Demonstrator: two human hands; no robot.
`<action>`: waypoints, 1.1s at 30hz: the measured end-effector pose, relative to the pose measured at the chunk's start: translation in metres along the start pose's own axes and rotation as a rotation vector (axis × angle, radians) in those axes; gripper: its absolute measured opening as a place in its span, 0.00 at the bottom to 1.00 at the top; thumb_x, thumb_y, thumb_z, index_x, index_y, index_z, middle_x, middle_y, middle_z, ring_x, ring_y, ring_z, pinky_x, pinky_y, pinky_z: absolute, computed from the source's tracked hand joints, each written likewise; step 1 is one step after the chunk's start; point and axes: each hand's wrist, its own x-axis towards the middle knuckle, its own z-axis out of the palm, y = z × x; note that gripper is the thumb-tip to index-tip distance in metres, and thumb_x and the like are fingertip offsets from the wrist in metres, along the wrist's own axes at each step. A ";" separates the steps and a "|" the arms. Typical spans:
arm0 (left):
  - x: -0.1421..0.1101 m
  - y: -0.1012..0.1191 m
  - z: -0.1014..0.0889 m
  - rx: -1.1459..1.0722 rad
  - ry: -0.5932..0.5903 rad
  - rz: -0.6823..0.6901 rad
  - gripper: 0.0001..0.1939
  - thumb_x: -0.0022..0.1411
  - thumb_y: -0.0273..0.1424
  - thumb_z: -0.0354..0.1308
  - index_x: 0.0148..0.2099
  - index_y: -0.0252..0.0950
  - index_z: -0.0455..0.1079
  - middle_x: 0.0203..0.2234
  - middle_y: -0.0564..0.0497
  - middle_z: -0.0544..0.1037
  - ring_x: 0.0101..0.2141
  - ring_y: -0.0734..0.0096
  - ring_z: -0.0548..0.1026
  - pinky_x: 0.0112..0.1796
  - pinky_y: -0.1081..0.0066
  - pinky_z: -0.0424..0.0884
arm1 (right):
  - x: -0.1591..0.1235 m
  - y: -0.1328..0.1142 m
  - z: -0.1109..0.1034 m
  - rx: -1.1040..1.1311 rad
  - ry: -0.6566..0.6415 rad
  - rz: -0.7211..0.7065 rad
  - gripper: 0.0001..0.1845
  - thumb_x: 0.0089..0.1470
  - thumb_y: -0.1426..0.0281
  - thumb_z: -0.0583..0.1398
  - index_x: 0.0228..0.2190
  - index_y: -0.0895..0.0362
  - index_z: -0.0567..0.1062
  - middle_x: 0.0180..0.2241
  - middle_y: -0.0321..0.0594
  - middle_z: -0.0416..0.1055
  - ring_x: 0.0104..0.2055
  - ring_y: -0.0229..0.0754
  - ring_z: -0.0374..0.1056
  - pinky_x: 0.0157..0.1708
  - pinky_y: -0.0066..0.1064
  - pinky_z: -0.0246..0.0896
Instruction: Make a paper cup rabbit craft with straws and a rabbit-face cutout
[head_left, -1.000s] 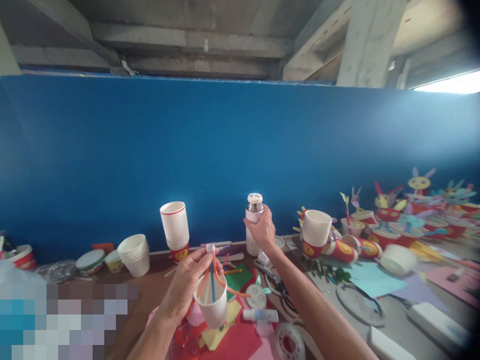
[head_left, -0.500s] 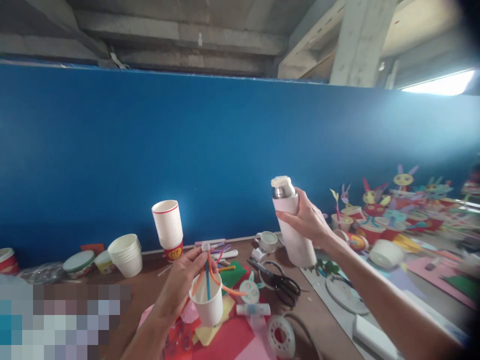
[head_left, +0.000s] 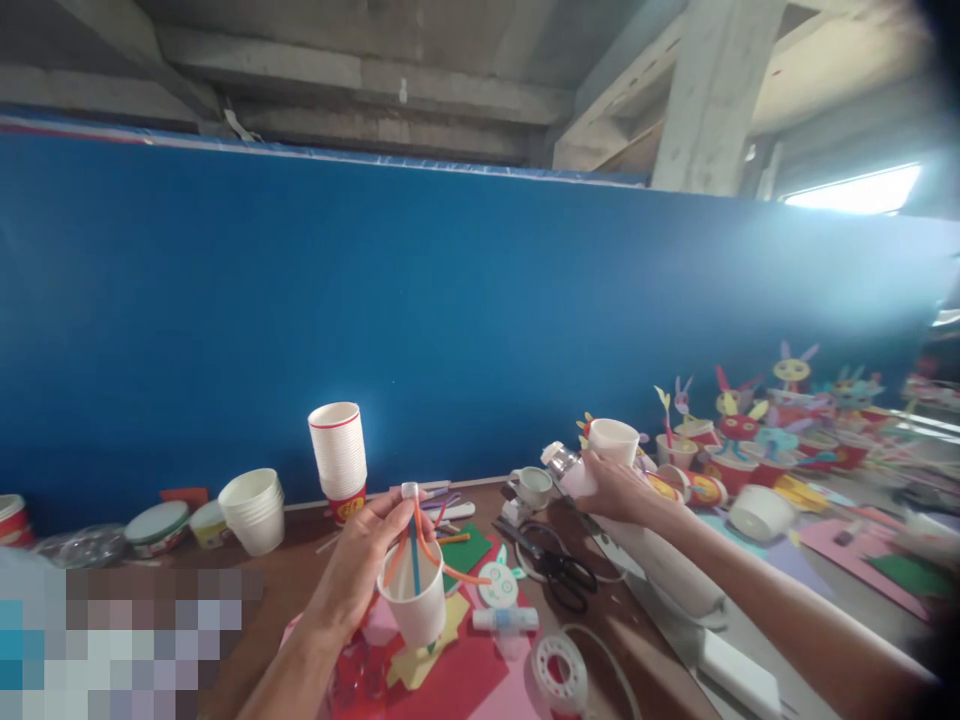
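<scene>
My left hand (head_left: 360, 560) is closed in a pinch on a bundle of blue and orange strips (head_left: 416, 550) with a white piece at its top. The bundle's lower ends are inside a white paper cup (head_left: 416, 610). My right hand (head_left: 611, 485) is wrapped round a white thermos (head_left: 671, 565) with a silver neck, now tilted far over with its top towards the left. My forearm hides part of its body. Between the hands, a small paper rabbit face (head_left: 499, 583) lies at the end of an orange strip, above a glue stick (head_left: 504, 620).
Black scissors (head_left: 562, 570) lie beside a mug (head_left: 534, 488). A tape roll (head_left: 559, 672) is in front, near a white cable. Tall stacked cups (head_left: 337, 450) and shorter stacked tubs (head_left: 251, 510) stand left. Several cups with paper animals (head_left: 739, 430) crowd the right. A blue panel (head_left: 375, 280) rises behind.
My right hand has lifted the thermos from beside the panel, carried it right and tipped it over onto its side. My left hand keeps its pinch on the strips at the cup.
</scene>
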 end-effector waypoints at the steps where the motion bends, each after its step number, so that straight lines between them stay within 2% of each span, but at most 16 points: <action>1: 0.000 0.000 0.000 -0.005 0.006 0.002 0.12 0.56 0.34 0.55 0.40 0.33 0.68 0.24 0.49 0.75 0.26 0.69 0.73 0.30 0.71 0.68 | 0.002 -0.001 0.003 -0.011 -0.016 -0.001 0.29 0.37 0.61 0.59 0.43 0.60 0.62 0.37 0.50 0.68 0.39 0.54 0.66 0.30 0.33 0.53; 10: -0.001 0.001 0.000 -0.038 0.017 0.002 0.15 0.55 0.35 0.56 0.44 0.33 0.68 0.25 0.48 0.76 0.26 0.68 0.74 0.30 0.70 0.68 | 0.014 -0.014 0.019 -0.120 -0.110 0.002 0.32 0.32 0.68 0.62 0.42 0.61 0.63 0.37 0.51 0.68 0.41 0.58 0.66 0.33 0.38 0.56; 18: 0.000 0.001 0.000 -0.030 0.026 -0.002 0.17 0.56 0.35 0.55 0.46 0.32 0.66 0.25 0.47 0.76 0.25 0.69 0.73 0.30 0.70 0.67 | 0.022 -0.020 0.018 -0.211 -0.144 0.007 0.34 0.30 0.68 0.65 0.42 0.61 0.63 0.39 0.52 0.67 0.42 0.57 0.66 0.36 0.39 0.57; 33: -0.001 0.004 0.000 0.013 0.003 0.004 0.11 0.55 0.36 0.56 0.37 0.33 0.71 0.23 0.49 0.76 0.24 0.70 0.73 0.30 0.71 0.67 | 0.025 -0.024 0.013 -0.266 -0.155 -0.022 0.35 0.29 0.70 0.66 0.43 0.62 0.63 0.39 0.53 0.66 0.42 0.57 0.66 0.36 0.39 0.58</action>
